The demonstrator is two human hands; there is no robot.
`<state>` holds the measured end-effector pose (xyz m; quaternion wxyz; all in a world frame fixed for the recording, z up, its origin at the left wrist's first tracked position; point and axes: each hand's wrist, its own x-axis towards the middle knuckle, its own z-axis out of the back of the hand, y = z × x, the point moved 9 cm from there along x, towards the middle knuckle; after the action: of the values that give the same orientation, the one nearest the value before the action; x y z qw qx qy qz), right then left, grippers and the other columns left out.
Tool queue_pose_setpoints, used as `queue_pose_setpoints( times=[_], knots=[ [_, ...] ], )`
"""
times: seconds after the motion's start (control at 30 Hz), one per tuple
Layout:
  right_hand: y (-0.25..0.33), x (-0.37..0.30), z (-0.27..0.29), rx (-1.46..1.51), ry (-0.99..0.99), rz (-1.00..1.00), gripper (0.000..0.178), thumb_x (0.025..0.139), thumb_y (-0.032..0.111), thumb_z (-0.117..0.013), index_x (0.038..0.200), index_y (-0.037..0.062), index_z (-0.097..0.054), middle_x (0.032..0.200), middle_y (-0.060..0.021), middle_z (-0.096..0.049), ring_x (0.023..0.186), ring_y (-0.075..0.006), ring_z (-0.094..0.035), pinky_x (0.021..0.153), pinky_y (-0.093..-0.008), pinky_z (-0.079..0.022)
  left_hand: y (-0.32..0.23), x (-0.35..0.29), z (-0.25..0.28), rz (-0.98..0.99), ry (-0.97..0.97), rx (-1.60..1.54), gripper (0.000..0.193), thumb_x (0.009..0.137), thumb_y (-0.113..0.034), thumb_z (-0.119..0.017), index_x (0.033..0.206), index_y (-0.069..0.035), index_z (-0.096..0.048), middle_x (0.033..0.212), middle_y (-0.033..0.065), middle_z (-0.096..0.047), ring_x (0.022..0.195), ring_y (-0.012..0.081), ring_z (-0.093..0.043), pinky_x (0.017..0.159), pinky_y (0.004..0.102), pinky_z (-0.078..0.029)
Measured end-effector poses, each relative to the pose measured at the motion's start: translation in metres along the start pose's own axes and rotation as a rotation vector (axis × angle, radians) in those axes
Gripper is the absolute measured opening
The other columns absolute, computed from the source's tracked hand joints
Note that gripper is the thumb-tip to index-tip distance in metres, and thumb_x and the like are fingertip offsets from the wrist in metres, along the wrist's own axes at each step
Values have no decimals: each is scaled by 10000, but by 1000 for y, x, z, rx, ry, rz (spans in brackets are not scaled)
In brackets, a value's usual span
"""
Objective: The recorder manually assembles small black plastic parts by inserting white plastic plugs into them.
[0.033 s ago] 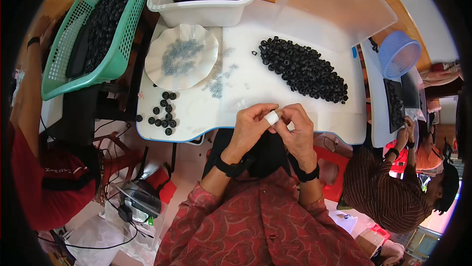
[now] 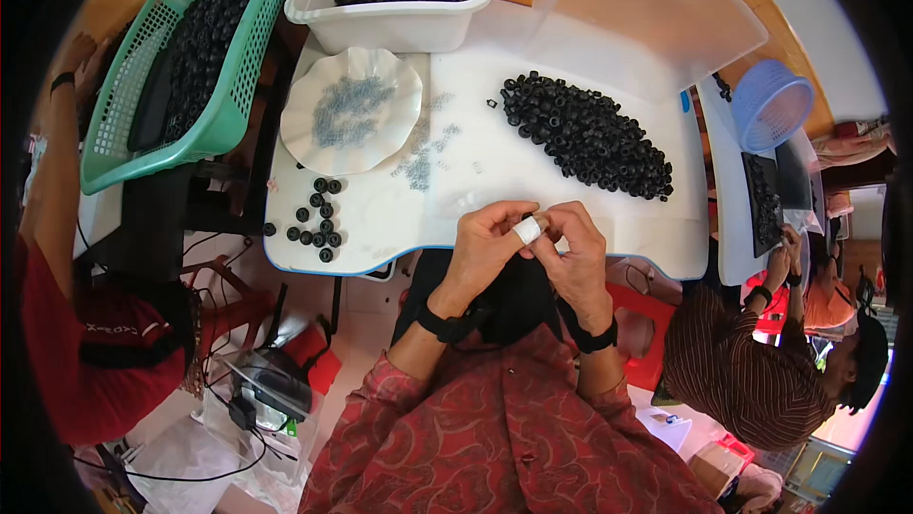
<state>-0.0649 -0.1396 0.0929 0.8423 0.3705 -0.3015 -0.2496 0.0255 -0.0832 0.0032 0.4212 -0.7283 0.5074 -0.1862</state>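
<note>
My left hand [image 2: 487, 246] and my right hand [image 2: 576, 252] meet at the table's near edge, fingertips pinched together. White tape [image 2: 529, 230] wraps a digit of the left hand. Whatever sits between the fingertips is small and mostly covered by them; I cannot make it out. Beyond the right hand spreads a long heap of small black ring-shaped parts [image 2: 590, 134]. To the left, a wavy-rimmed white plate [image 2: 399, 134] carries many small clear pieces, and more clear pieces [image 2: 416, 172] lie loose beside it. Several black round parts [image 2: 326, 225] are grouped at the table's left corner.
A white tub [image 2: 399, 24] with black parts stands at the back; a green basket [image 2: 214, 124] of black parts is far left. A clear sheet [image 2: 656, 10] rises at back right, near a purple basket [image 2: 772, 105]. One person [image 2: 761, 362] works at right, another [image 2: 105, 343] at left.
</note>
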Motion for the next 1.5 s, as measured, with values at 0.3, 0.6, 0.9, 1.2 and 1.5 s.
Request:
queue_pose_setpoints(
  times=[0.3,0.6,0.9,1.2,1.5],
  knots=[
    [-7,-5,-2,55,18,-80,148,847,-84,-638,980,-30,-605,926,-101,-589,713,-178,-684,603,-282,-568,1,1,-4,-1,32,13,210,931,-41,-647,1121,48,-662,879,58,-680,709,87,-611,633,216,-522],
    [-13,-13,-2,14,-1,-140,148,871,-67,-635,1013,-26,-641,927,-105,-625,737,-169,-677,646,-273,-546,7,1,1,-11,27,28,214,951,-43,-610,1142,44,-653,871,62,-680,704,93,-618,653,227,-541],
    [-21,-20,0,158,-228,-202,130,952,23,-589,1059,-21,-649,984,-77,-600,911,-138,-625,791,-251,-501,4,-7,7,-12,37,-87,214,970,-40,-564,1151,45,-638,911,101,-662,681,123,-606,649,282,-562],
    [1,-13,-34,475,-16,-280,290,1056,179,-447,1232,-20,-563,1059,-58,-628,968,-105,-591,879,-250,-472,-23,-22,9,-38,67,-488,214,969,-90,-594,1132,44,-636,950,116,-653,706,106,-568,655,317,-581],
    [-4,-6,-25,243,-75,-156,166,981,72,-560,1096,-26,-629,1010,-118,-660,902,-176,-646,793,-281,-506,-45,-14,21,-46,-30,-423,247,1004,-138,-532,1155,37,-619,886,100,-653,635,102,-543,634,320,-577]
  ],
)
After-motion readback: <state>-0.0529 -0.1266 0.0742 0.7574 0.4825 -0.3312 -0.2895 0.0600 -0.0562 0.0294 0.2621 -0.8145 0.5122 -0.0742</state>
